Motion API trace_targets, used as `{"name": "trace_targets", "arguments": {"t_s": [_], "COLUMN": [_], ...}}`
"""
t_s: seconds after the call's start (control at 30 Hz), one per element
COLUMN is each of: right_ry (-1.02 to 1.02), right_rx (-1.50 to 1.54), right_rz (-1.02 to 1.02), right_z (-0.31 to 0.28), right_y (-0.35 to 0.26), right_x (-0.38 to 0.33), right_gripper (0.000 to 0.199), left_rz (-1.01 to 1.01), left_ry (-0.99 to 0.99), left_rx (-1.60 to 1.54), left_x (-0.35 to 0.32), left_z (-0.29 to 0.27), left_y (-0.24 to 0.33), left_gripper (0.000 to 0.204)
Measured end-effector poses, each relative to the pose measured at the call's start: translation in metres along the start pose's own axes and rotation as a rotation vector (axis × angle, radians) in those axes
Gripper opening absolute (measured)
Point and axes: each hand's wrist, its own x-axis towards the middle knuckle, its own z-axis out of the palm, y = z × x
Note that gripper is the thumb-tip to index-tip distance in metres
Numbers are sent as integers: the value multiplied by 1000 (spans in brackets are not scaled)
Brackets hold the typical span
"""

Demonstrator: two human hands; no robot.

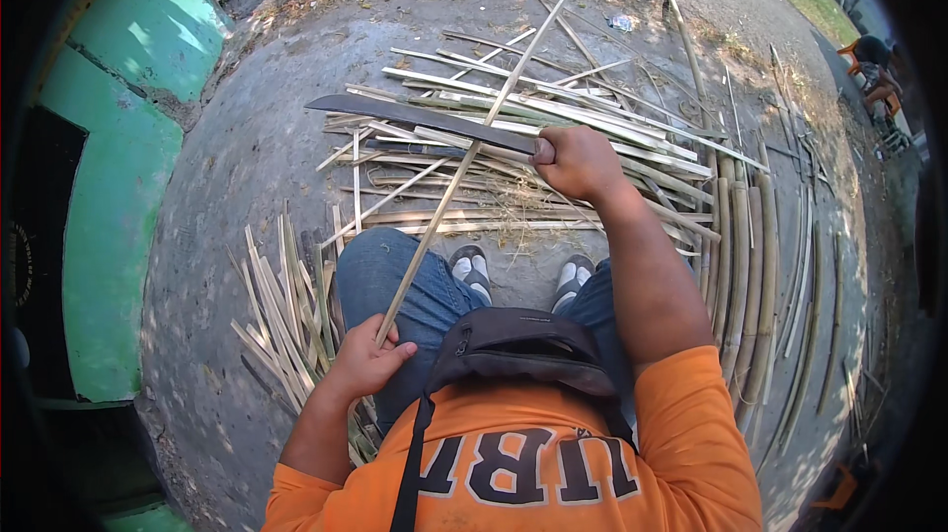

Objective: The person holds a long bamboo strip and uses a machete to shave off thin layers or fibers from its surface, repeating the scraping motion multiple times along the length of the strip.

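Note:
My left hand (371, 359) is closed round the lower end of a long, pale bamboo strip (441, 204). The strip slants up and away to the right, past my left knee. In my right hand (581, 163) is the wooden handle of a machete (425, 121), gripped in a fist. Its dark, wide blade points left and crosses the strip at about mid-length; whether edge and strip touch, I cannot tell. Beyond my feet lies a heap of split bamboo strips (553, 97), pale and greenish, mostly lying crosswise.
Another bundle of strips (281, 310) lies beside my left leg. To my right, several round bamboo poles (739, 265) lie lengthwise on the concrete ground. A green wall (123, 196) stands at the left. Far right, a person sits on an orange chair (849, 56).

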Motion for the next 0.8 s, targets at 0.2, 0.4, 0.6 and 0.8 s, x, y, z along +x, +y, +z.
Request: {"name": "trace_targets", "arguments": {"t_s": [0.2,0.4,0.6,0.8], "right_ry": [-4,57,134,237], "right_rx": [152,352,525,612], "right_rz": [-18,-33,17,69], "right_z": [-8,-13,-13,-6], "right_y": [-8,-6,1,11], "right_x": [-2,-3,-2,1], "right_gripper": [26,33,35,37], "left_rz": [-5,-42,-44,-40], "left_ry": [-77,-129,-123,-130], "left_rx": [-105,-176,-175,-215], "left_x": [0,3,3,4], "left_z": [-9,-12,-12,-11], "left_y": [-6,-6,-9,-7], "left_gripper": [33,35,35,33]}}
